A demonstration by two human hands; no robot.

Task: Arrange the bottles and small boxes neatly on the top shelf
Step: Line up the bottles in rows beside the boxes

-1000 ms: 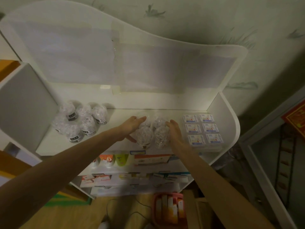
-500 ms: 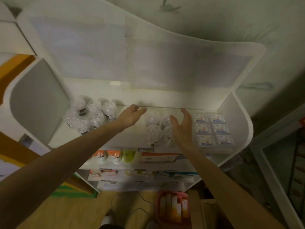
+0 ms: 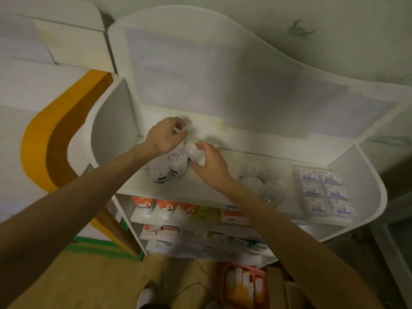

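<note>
On the white top shelf (image 3: 200,188) stands a cluster of small clear bottles (image 3: 176,167) with dark labels at the left. My left hand (image 3: 166,136) curls its fingers round a bottle at the back of this cluster. My right hand (image 3: 210,162) grips another bottle (image 3: 192,152) on the cluster's right side. A second group of clear bottles (image 3: 262,185) stands in the middle of the shelf, partly behind my right forearm. Several small white boxes (image 3: 323,190) lie in two neat columns at the shelf's right end.
Curved white side panels (image 3: 111,130) close both shelf ends, and a tall back panel rises behind. Lower shelves hold orange tubes (image 3: 165,206) and flat boxes. A pink basket (image 3: 244,284) with boxes sits on the floor below. An orange-striped cabinet stands at the left.
Both hands left the middle bottle group and moved left to the left cluster, where their fingers curled round bottles. The view swung left too.
</note>
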